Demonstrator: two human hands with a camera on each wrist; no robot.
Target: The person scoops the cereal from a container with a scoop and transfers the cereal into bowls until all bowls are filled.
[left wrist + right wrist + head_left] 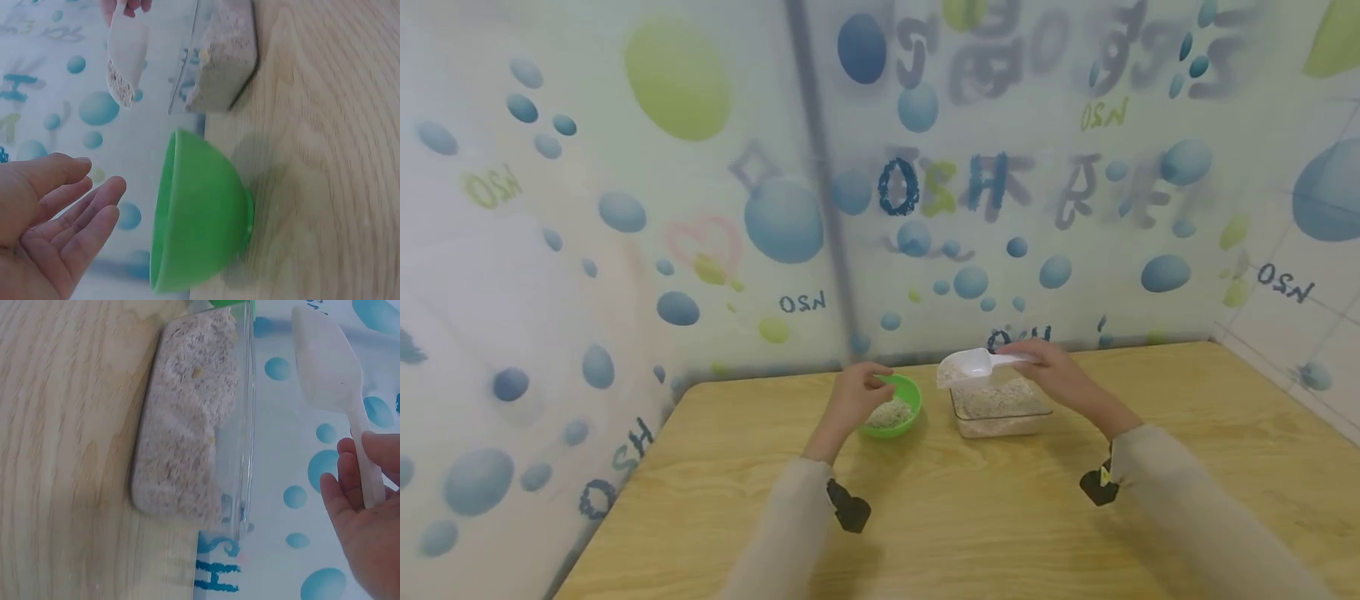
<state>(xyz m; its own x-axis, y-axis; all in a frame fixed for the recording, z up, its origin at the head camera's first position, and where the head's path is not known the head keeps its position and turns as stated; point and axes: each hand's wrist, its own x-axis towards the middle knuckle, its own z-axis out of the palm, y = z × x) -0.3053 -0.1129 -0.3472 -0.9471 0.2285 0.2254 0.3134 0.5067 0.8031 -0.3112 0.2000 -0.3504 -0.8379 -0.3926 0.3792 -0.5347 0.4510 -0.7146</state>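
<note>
My right hand (1056, 375) grips the handle of a white plastic scoop (328, 369), thumb on one side and fingers on the other. Pale flakes like oatmeal (119, 84) show in the scoop's mouth. It is held above a clear rectangular container (1000, 427), which is filled well up its walls with the same kind of flakes (187, 412). To the left, a green bowl (203, 219) stands upright with pale flakes (891, 413) inside. My left hand (859, 398) hovers at the bowl's left rim, fingers loosely bent and holding nothing.
Bowl and container stand side by side on a wooden table (940, 517), near its back edge. A white wall (880, 283) printed with blue and green drops rises right behind. Dark devices are strapped to both wrists, such as the left wrist device (850, 507).
</note>
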